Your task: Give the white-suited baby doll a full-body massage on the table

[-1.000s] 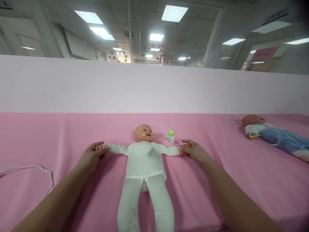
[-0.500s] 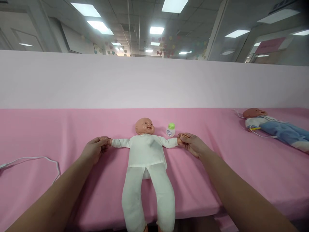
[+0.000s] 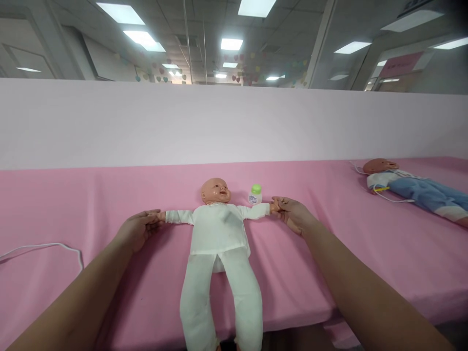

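A baby doll [image 3: 220,231] in a white top and white trousers lies on its back on the pink sheet [image 3: 146,302], arms stretched out sideways and legs toward me. My left hand [image 3: 137,230] is closed on the doll's hand at the left, pinching it between thumb and fingers. On the other side, my right hand [image 3: 294,214] grips the doll's other hand the same way. Close to the doll's head, a small clear bottle with a green cap [image 3: 255,195] stands upright. The doll's feet are mostly cut off by the lower frame edge.
At the far right lies a second doll [image 3: 420,190] in blue and white clothes, with thin white tubing about it. A white cable [image 3: 54,243] runs over the sheet at the left. Behind the bed rises a low white wall [image 3: 219,124] with glass above.
The camera view has shifted slightly. The doll's arms stay stretched out in my hands; my left fingers have loosened a little and lie straighter along the doll's hand.
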Demonstrator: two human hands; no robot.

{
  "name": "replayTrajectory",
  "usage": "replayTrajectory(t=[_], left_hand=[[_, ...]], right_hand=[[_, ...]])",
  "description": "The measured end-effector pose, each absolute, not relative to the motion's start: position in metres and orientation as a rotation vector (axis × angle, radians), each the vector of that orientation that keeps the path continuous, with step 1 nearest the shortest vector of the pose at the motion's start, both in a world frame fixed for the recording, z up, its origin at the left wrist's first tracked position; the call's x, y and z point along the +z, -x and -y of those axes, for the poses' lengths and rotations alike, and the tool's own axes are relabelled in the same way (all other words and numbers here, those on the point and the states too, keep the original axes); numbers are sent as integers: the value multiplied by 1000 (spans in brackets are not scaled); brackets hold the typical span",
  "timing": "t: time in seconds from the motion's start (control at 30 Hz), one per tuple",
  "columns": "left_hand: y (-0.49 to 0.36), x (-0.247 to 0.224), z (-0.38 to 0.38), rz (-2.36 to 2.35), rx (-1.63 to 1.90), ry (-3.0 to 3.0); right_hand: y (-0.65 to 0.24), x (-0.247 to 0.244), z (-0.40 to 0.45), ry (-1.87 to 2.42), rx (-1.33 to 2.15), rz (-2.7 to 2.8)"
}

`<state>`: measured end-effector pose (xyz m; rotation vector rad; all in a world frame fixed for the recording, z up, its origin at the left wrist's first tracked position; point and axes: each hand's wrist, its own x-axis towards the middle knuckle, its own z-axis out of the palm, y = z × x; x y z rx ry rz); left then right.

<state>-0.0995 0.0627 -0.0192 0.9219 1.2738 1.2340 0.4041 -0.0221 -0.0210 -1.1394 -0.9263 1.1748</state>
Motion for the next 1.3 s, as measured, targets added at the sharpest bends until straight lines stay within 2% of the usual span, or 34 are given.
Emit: replayTrajectory(t=[0.23, 0.67, 1.0, 1.3], left_hand=[[97, -13, -54, -1261, 1208, -988], [95, -16, -56, -1313, 1257, -951], [95, -15, -54, -1259, 1237, -978], [93, -16, -54, -1314, 1247, -1021]], right_hand=[[-401, -16, 29, 1055, 1239, 957], [-401, -28, 15, 1284, 964, 848], [-408, -32, 15, 1032, 1183, 811], [-406, -33, 15, 1139, 1100, 951]])
